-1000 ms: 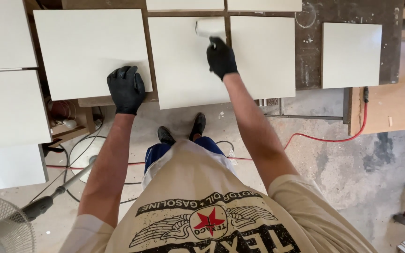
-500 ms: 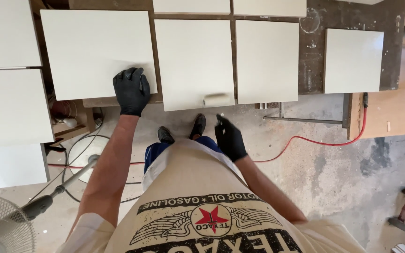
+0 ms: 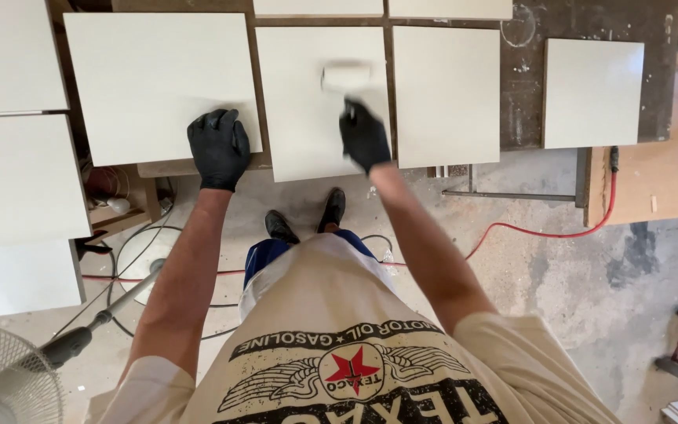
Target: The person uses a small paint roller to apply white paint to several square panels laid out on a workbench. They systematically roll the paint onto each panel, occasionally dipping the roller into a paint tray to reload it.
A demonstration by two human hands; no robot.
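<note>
Both my hands wear black gloves. My right hand (image 3: 364,135) grips the handle of a small white paint roller (image 3: 347,77), whose sleeve lies on the middle white panel (image 3: 300,118) and looks blurred. My left hand (image 3: 219,148) rests flat on the near right corner of a larger white panel (image 3: 151,78) to the left. Both panels lie on a dark workbench (image 3: 523,86), close together with a narrow gap between them.
More white panels lie to the right (image 3: 445,94), far right (image 3: 592,93) and along the left edge (image 3: 13,177). A red cable (image 3: 543,232) runs over the concrete floor. A fan (image 3: 1,377) stands at bottom left. My shoes (image 3: 308,220) are below the bench edge.
My right hand, down near the bench's front edge half a second ago, has moved back up onto the middle panel with the roller. My left hand has stayed on the left panel's corner.
</note>
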